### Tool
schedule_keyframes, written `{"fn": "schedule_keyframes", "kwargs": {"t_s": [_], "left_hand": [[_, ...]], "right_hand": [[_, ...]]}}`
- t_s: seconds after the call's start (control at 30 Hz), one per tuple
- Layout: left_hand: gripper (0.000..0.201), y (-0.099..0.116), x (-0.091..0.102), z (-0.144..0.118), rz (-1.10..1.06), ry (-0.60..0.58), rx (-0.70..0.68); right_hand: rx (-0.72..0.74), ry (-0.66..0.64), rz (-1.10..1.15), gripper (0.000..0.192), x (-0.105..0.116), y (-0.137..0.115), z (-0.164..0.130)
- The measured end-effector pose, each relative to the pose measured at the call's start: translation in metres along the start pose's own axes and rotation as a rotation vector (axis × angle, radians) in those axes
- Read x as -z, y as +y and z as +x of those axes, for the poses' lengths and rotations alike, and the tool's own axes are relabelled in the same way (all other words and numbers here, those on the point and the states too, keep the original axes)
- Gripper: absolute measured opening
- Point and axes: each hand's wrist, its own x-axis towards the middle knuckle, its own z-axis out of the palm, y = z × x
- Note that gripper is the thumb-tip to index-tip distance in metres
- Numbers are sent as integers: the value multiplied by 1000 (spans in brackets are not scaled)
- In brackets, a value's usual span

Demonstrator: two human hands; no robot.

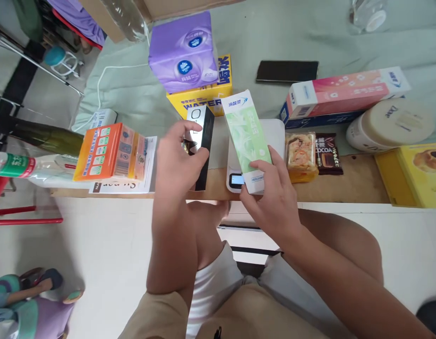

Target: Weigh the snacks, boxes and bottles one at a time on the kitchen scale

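Observation:
My right hand (272,197) is closed on the lower end of a white and green toothpaste box (246,139). That box slants over a white kitchen scale (276,129), covering part of its plate and of its lit display (237,180). Over a black and silver box (205,141) is my left hand (181,157), thumb and forefinger curved and apart. They overlap the box's printed face; whether they press on it I cannot tell. The other left fingers are partly hidden.
Behind stand a purple tissue pack (182,52) and a yellow box (175,100). An orange box (98,153) and bottles (48,169) are left. Rightward are a phone (287,71), a pink toothpaste box (348,94), packaged snacks (302,153), a Dove jar (387,125) and another yellow box (412,174).

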Motion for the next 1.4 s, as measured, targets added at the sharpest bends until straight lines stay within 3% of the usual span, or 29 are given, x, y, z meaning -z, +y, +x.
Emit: {"fn": "schedule_keyframes", "kwargs": {"t_s": [0.17,0.33,0.43,0.53,0.63,0.77,0.9,1.03,1.2,1.3,1.4], "left_hand": [[45,-10,-27,12,239,-82,96],[41,-17,-35,16,342,-96,137],[47,-12,-36,12,278,9,0],[44,-7,-39,7,76,98,-191],[36,-7,-44,7,-93,103,-289],[44,-13,-50,10,-199,76,-358],[52,-18,-55,12,-221,61,-409],[55,-19,-60,13,-220,61,-449],[5,-1,-60,3,-251,54,-515],[12,10,-59,-1,-229,24,-534],[9,15,-63,-1,-116,-28,-481]], "right_hand": [[-74,-11,-71,38,-2,8,4],[-87,-18,-74,41,-6,10,7],[-46,-10,-90,40,4,6,8],[33,86,-4,34,26,4,13],[136,240,114,23,46,11,19],[157,391,147,16,51,29,23],[136,333,153,12,48,36,23],[127,127,169,15,49,29,19],[21,44,360,17,45,28,0],[70,59,455,22,45,37,-8],[171,76,374,25,53,44,-7]]}}
